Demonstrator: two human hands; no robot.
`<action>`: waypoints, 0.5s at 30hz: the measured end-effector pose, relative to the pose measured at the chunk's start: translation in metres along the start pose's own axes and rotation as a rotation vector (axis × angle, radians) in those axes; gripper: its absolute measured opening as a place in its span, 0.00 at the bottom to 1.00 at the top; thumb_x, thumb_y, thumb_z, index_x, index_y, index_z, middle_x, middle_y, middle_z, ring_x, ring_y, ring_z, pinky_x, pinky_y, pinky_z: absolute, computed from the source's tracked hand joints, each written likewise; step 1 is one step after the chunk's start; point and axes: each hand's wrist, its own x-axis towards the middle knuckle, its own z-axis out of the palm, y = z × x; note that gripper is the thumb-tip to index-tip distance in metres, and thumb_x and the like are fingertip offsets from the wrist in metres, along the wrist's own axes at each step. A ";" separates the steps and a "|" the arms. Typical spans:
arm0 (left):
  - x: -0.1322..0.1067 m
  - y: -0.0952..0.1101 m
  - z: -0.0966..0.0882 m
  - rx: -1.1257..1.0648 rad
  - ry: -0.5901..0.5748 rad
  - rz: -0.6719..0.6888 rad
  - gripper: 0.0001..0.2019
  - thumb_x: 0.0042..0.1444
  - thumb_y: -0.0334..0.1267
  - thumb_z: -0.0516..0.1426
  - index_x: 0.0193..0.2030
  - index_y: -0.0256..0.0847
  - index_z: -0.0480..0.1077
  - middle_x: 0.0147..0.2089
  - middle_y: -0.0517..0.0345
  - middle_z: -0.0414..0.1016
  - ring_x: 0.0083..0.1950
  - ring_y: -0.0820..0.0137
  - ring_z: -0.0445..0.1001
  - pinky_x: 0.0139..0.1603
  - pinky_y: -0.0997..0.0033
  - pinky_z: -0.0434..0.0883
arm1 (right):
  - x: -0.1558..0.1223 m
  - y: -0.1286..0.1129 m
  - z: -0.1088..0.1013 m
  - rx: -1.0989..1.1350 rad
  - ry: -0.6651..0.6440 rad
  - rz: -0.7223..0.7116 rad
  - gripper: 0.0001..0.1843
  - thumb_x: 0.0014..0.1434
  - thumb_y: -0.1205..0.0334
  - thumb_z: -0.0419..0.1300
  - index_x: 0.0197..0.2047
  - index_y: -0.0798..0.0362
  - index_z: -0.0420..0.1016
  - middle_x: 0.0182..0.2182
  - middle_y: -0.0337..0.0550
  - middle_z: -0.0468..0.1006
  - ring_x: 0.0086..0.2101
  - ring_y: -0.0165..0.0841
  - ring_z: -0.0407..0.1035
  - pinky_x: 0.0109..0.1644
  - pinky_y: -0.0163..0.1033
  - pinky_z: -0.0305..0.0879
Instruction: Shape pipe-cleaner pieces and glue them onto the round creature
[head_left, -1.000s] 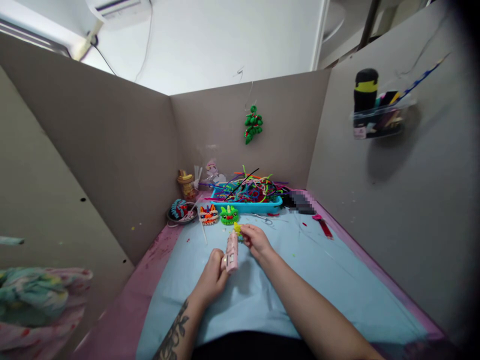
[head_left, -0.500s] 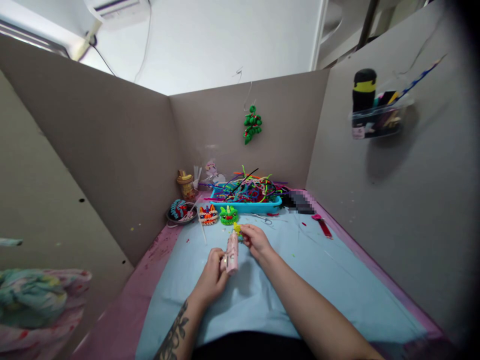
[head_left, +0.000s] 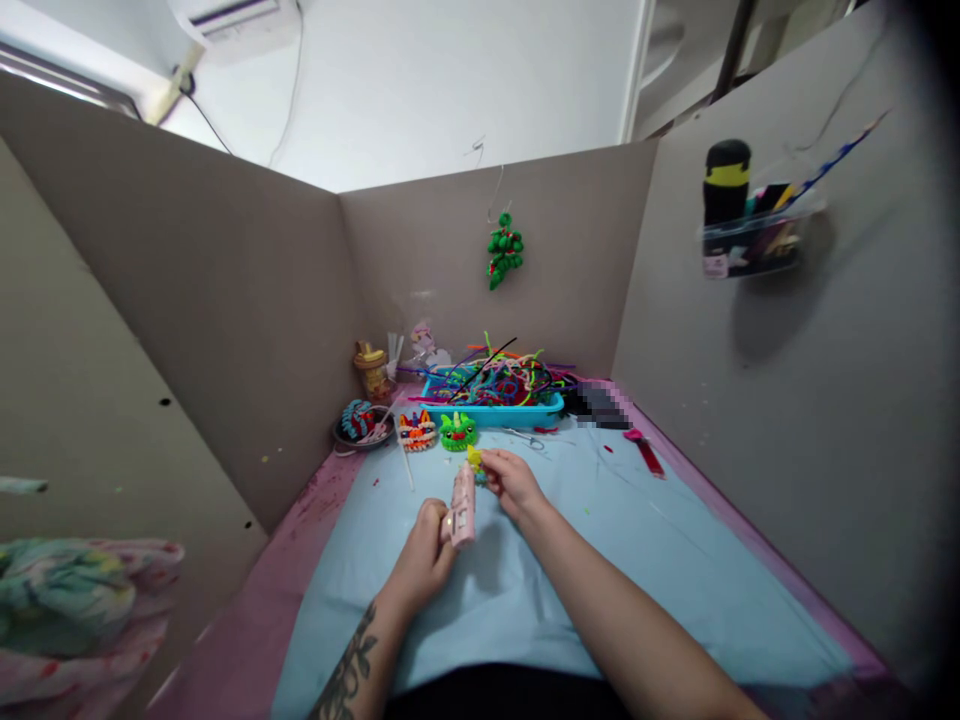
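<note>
My left hand (head_left: 426,548) is closed round the handle of a pink glue gun (head_left: 463,510), whose nozzle points up and away from me. The nozzle's tip is at or very near a small yellow fuzzy piece (head_left: 474,456); whether they touch I cannot tell. My right hand (head_left: 514,482) pinches that yellow piece between thumb and fingertips. Something small and blue-green shows just below it, partly hidden by the fingers. Beyond my hands sit a green animal-face figure (head_left: 457,432) and an orange and white one (head_left: 416,431), side by side.
A blue tray (head_left: 495,414) heaped with coloured pipe cleaners stands at the back. Scissors (head_left: 528,439) lie before it. At left is a dark bowl (head_left: 363,430); at right, a red and pink tool (head_left: 646,455). Grey panels enclose three sides, with a bin (head_left: 757,250) on the right one.
The glue gun has turned very slightly in my left hand. My right hand and the yellow piece stay in practically the same place.
</note>
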 end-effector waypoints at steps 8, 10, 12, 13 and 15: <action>0.000 -0.002 0.001 -0.013 -0.006 0.001 0.04 0.59 0.37 0.48 0.38 0.41 0.58 0.37 0.55 0.61 0.37 0.67 0.63 0.39 0.66 0.64 | 0.000 0.001 0.000 -0.001 0.002 -0.003 0.13 0.35 0.58 0.68 0.20 0.56 0.69 0.10 0.30 0.61 0.13 0.20 0.49 0.16 0.29 0.38; 0.000 -0.001 0.001 -0.008 -0.004 0.004 0.03 0.59 0.37 0.48 0.38 0.41 0.58 0.37 0.55 0.61 0.36 0.67 0.62 0.38 0.66 0.64 | 0.001 0.001 -0.001 0.000 0.002 -0.002 0.13 0.35 0.58 0.68 0.20 0.56 0.69 0.10 0.30 0.61 0.13 0.20 0.49 0.16 0.29 0.38; 0.000 -0.001 0.000 -0.005 -0.006 0.007 0.02 0.59 0.36 0.48 0.38 0.41 0.58 0.36 0.55 0.61 0.36 0.67 0.62 0.38 0.66 0.64 | 0.001 0.001 -0.001 0.001 0.002 -0.003 0.13 0.35 0.58 0.68 0.20 0.56 0.69 0.10 0.29 0.61 0.13 0.20 0.49 0.16 0.29 0.38; 0.000 0.000 0.000 -0.004 -0.008 0.009 0.02 0.59 0.36 0.48 0.38 0.41 0.58 0.36 0.55 0.61 0.36 0.67 0.62 0.38 0.66 0.64 | 0.001 0.001 -0.001 0.001 0.001 -0.003 0.13 0.35 0.58 0.68 0.20 0.56 0.69 0.10 0.29 0.61 0.13 0.20 0.49 0.16 0.28 0.38; 0.001 0.000 0.000 -0.003 -0.010 0.009 0.02 0.58 0.35 0.48 0.38 0.41 0.58 0.36 0.55 0.61 0.36 0.67 0.62 0.39 0.66 0.64 | 0.001 0.001 -0.001 0.001 0.000 -0.003 0.13 0.36 0.58 0.68 0.20 0.56 0.69 0.10 0.29 0.60 0.13 0.19 0.49 0.16 0.28 0.39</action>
